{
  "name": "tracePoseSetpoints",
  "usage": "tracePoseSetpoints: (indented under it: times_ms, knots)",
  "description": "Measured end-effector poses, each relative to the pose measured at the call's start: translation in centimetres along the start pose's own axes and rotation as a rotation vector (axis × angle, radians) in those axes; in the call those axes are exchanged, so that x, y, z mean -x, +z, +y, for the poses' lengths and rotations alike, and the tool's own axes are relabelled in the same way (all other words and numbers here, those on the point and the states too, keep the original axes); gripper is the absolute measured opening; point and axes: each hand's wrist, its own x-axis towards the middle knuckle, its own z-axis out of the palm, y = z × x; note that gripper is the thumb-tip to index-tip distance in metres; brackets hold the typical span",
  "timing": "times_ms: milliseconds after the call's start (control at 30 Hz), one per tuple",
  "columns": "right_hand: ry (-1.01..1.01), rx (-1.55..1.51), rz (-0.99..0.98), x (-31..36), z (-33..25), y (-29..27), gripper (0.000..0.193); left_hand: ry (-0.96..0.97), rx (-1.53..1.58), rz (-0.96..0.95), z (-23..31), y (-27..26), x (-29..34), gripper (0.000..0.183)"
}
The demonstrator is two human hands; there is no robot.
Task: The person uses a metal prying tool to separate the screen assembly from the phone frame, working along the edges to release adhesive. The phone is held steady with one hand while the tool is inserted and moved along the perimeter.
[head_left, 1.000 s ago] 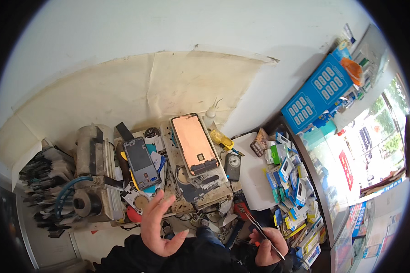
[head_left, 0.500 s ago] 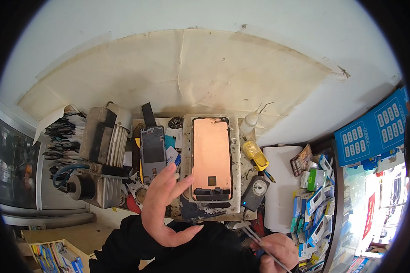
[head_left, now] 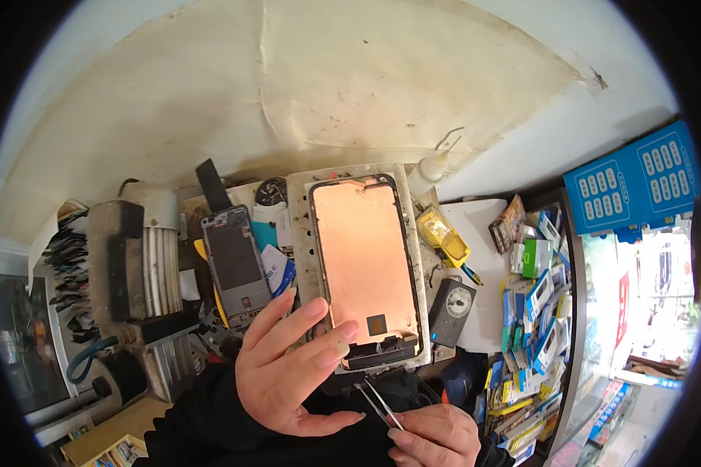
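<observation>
A phone screen panel (head_left: 364, 265) lies copper-coloured back up on a worn pale plate (head_left: 302, 233). It has a black frame, a small dark square and a black flex strip at its near end. My left hand (head_left: 292, 373) hovers at the panel's lower left corner, fingers spread and holding nothing; whether a fingertip touches the panel I cannot tell. Below the near edge, my right hand (head_left: 436, 436) pinches metal tweezers (head_left: 382, 405), their tips apart and pointing up toward the panel. Left of the plate lies an opened grey phone body (head_left: 235, 261).
A bulky grey machine (head_left: 117, 257) stands at the left. Right of the plate are a yellow tool (head_left: 444, 236), a black box with a round dial (head_left: 453, 311) and a bottle with a bent nozzle (head_left: 430, 170). Many small packages (head_left: 533, 335) are stacked farther right.
The view has come closer to the bench and shifted. My left hand has spread its fingers over the panel's corner. My right hand has brought the tweezers up and left, nearer the panel.
</observation>
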Motion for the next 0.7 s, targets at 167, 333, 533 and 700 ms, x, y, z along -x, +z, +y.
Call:
tracePoseSetpoints:
  times_ms: [167,333,533,700]
  knots:
    - [0.066,0.028,0.017,0.3,-0.6,1.2,0.031,-0.004,-0.013,0.032,-0.7,0.7,0.1,0.075]
    - [0.084,0.062,0.017,0.3,-0.7,2.0,0.030,0.001,-0.075,-0.082,-1.0,0.0,0.2,0.084]
    - [0.102,0.077,0.013,0.0,-0.7,2.2,0.028,-0.003,-0.076,-0.109,-1.3,-0.1,0.0,0.087]
    - [0.110,0.079,0.015,-0.1,-0.7,2.3,0.026,-0.008,-0.089,-0.121,-1.3,-0.2,0.0,0.085]
